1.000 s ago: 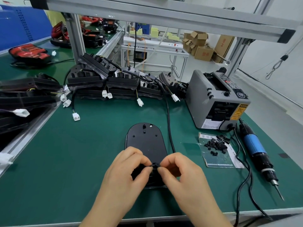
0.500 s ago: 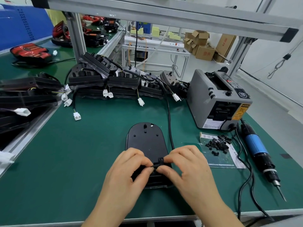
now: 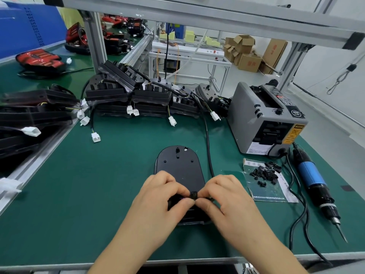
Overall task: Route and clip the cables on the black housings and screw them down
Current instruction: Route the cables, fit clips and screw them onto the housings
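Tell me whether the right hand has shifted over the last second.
Yes, slightly. The right hand has crept rightward and away from the person, closing the gap to the paper sheet while pinching the small black clip.

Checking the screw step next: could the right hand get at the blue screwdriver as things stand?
Probably yes, once freed: the right hand pinches a small clip, but the screwdriver lies uncovered to its right.

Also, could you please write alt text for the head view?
The left hand and right hand pinch a small black clip over the near end of a black housing on a green bench. An electric screwdriver, loose clips and a grey tape dispenser sit to the right.
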Demonstrator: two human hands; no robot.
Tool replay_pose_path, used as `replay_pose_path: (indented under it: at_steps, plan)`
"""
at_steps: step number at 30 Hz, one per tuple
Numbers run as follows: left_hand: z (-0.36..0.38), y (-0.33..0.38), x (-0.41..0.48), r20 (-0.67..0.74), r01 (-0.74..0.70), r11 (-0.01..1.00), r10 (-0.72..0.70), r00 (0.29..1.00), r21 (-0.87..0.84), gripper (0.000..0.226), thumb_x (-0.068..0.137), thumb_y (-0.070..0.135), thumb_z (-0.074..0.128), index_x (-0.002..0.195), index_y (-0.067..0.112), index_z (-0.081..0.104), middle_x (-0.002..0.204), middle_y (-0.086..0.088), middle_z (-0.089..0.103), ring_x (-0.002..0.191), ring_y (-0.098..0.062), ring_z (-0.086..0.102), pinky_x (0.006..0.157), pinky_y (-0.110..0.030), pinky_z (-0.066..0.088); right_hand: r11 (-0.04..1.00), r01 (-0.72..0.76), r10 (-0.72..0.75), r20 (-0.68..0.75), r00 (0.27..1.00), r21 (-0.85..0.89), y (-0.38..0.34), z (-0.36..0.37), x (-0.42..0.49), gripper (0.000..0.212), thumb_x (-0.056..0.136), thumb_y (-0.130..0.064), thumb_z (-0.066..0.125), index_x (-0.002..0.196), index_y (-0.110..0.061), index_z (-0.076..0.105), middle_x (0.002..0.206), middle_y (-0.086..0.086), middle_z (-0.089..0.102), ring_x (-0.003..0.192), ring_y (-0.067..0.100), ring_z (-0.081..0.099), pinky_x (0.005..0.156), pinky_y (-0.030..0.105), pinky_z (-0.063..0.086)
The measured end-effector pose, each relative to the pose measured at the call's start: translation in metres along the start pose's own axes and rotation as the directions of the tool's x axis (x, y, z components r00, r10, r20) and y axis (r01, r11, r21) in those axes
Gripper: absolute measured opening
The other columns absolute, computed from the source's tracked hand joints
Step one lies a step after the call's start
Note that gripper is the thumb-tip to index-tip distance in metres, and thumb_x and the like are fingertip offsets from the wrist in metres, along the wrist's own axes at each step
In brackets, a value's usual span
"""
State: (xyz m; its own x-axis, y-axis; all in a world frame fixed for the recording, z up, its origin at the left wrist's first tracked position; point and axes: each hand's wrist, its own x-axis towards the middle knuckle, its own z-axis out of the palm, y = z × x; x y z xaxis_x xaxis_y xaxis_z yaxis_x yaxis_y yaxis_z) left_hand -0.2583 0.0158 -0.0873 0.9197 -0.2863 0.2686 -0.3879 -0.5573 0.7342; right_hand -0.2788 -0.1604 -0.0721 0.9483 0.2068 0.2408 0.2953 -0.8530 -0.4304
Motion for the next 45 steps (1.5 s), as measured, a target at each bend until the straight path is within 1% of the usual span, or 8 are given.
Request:
replay_pose_path:
  at_steps: [4, 7, 14, 21, 27, 30, 34, 45]
  plan:
    - [0.001, 0.000, 0.001, 0.021, 0.052, 0.998, -0.052, 0.998, -0.041, 0.008, 0.077, 0.035, 0.071, 0.077, 0.040, 0.065, 0.098, 0.025, 0.044, 0.100, 0.000, 0.041, 0.074, -0.009, 0.031, 0.998, -0.045, 0.041, 0.093, 0.995, 0.043, 0.001, -0.001, 0.003, 0.012, 0.092, -0.039, 0.054, 0.080, -0.037, 0.054, 0.091, -0.024, 0.045, 0.098, -0.001, 0.034, 0.087, 0.012, 0.029]
    - [0.003, 0.000, 0.000, 0.006, 0.057, 0.996, -0.057, 0.998, -0.063, 0.010, 0.076, 0.034, 0.072, 0.074, 0.040, 0.065, 0.098, 0.024, 0.046, 0.099, -0.001, 0.042, 0.073, -0.007, 0.031, 0.987, -0.126, 0.104, 0.197, 0.975, 0.103, 0.002, -0.003, 0.008, 0.024, 0.093, -0.036, 0.052, 0.071, -0.040, 0.045, 0.091, -0.022, 0.046, 0.100, -0.001, 0.034, 0.089, 0.019, 0.031]
    - [0.012, -0.001, -0.006, -0.094, -0.036, 0.999, 0.038, 0.995, 0.030, 0.011, 0.075, 0.033, 0.075, 0.074, 0.034, 0.064, 0.092, 0.021, 0.047, 0.091, -0.004, 0.044, 0.068, -0.013, 0.034, 0.983, -0.174, 0.146, 0.317, 0.937, 0.063, 0.001, -0.008, 0.019, 0.023, 0.093, -0.039, 0.049, 0.069, -0.037, 0.047, 0.093, -0.019, 0.045, 0.106, 0.005, 0.031, 0.099, 0.028, 0.030]
    - [0.015, -0.005, -0.008, -0.175, -0.135, 0.988, 0.147, 0.974, 0.077, 0.024, 0.076, 0.049, 0.054, 0.074, 0.029, 0.067, 0.084, 0.019, 0.048, 0.083, -0.006, 0.046, 0.062, -0.025, 0.043, 0.977, -0.193, 0.159, 0.307, 0.938, 0.086, 0.001, -0.009, 0.023, 0.028, 0.090, -0.042, 0.054, 0.064, -0.039, 0.045, 0.090, -0.017, 0.047, 0.105, 0.006, 0.035, 0.100, 0.031, 0.030]
    - [0.015, -0.005, -0.010, -0.189, -0.157, 0.983, 0.173, 0.967, 0.094, 0.023, 0.078, 0.048, 0.053, 0.074, 0.030, 0.066, 0.085, 0.019, 0.047, 0.081, -0.007, 0.045, 0.061, -0.024, 0.042, 0.929, -0.249, 0.233, 0.091, 0.968, 0.274, 0.022, -0.015, 0.020, 0.024, 0.083, -0.036, 0.065, 0.062, -0.035, 0.053, 0.077, -0.013, 0.058, 0.092, 0.008, 0.049, 0.079, 0.021, 0.036]
    - [0.015, -0.005, -0.010, -0.196, -0.137, 0.986, 0.153, 0.969, 0.092, 0.021, 0.078, 0.049, 0.052, 0.073, 0.033, 0.064, 0.086, 0.021, 0.047, 0.083, -0.006, 0.046, 0.061, -0.020, 0.040, 0.944, -0.329, 0.330, -0.143, 0.933, 0.034, 0.063, -0.031, 0.022, 0.018, 0.085, -0.024, 0.063, 0.071, -0.034, 0.056, 0.085, -0.012, 0.060, 0.090, 0.014, 0.054, 0.082, 0.031, 0.043]
    - [0.016, -0.005, -0.010, -0.204, -0.139, 0.986, 0.154, 0.967, 0.088, 0.018, 0.078, 0.049, 0.053, 0.074, 0.034, 0.064, 0.087, 0.022, 0.048, 0.083, -0.005, 0.046, 0.061, -0.020, 0.040, 0.778, -0.553, 0.520, -0.190, 0.833, -0.298, 0.114, -0.045, 0.023, 0.003, 0.087, -0.027, 0.058, 0.085, -0.026, 0.060, 0.093, -0.004, 0.059, 0.091, 0.019, 0.055, 0.078, 0.036, 0.050]
    - [0.014, -0.002, -0.011, -0.200, -0.115, 0.991, 0.126, 0.972, 0.068, 0.017, 0.077, 0.047, 0.058, 0.073, 0.032, 0.064, 0.085, 0.020, 0.049, 0.081, -0.006, 0.047, 0.061, -0.022, 0.041, 0.749, -0.537, 0.515, -0.170, 0.840, -0.388, 0.132, -0.029, 0.025, 0.009, 0.089, -0.031, 0.054, 0.087, -0.027, 0.062, 0.095, -0.003, 0.060, 0.092, 0.020, 0.056, 0.077, 0.033, 0.047]
